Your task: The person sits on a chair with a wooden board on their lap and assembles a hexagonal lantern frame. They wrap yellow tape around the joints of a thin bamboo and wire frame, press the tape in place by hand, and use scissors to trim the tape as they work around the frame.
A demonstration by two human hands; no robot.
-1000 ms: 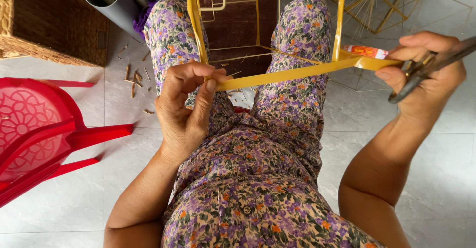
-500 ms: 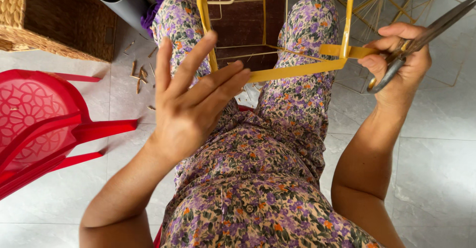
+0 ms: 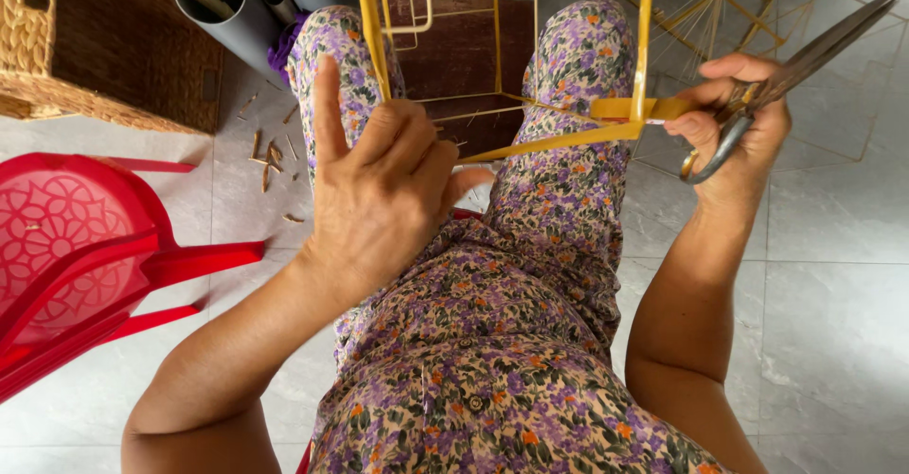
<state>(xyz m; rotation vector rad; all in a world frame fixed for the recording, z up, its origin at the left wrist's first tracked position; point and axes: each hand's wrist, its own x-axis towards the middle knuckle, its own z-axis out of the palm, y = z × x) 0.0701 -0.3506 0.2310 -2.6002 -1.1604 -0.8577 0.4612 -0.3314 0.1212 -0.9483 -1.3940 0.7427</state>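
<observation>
A yellow strip (image 3: pixel 559 140) was seen stretched between the two hands, running from the left hand (image 3: pixel 379 195) up and to the right toward the right hand (image 3: pixel 734 128). Its lower end was pinched at the thumb side of the left hand, whose fingers were curled in, with the index finger raised straight. The other end was wrapped around an upright bar of a yellow wire frame (image 3: pixel 644 48) and was held against the fingertips of the right hand. In that same hand a pair of scissors (image 3: pixel 795 62) was gripped, the blades pointing up and to the right, away from the strip; the hand was closed around the handles and the strip's end together.

The frame was stood between the knees of the seated person, over a dark brown mat (image 3: pixel 464 53) on the grey tiled floor (image 3: pixel 833 322). A red plastic chair (image 3: pixel 85 247) was found close at the left, beside the left forearm. A woven basket (image 3: pixel 104 48) and grey tubes (image 3: pixel 237 10) were set beyond it, and small wood chips (image 3: pixel 270 157) were scattered near them. More wire frames (image 3: pixel 720 10) were lying at the upper right, just behind the scissors. Open floor was left to the right of the right arm.
</observation>
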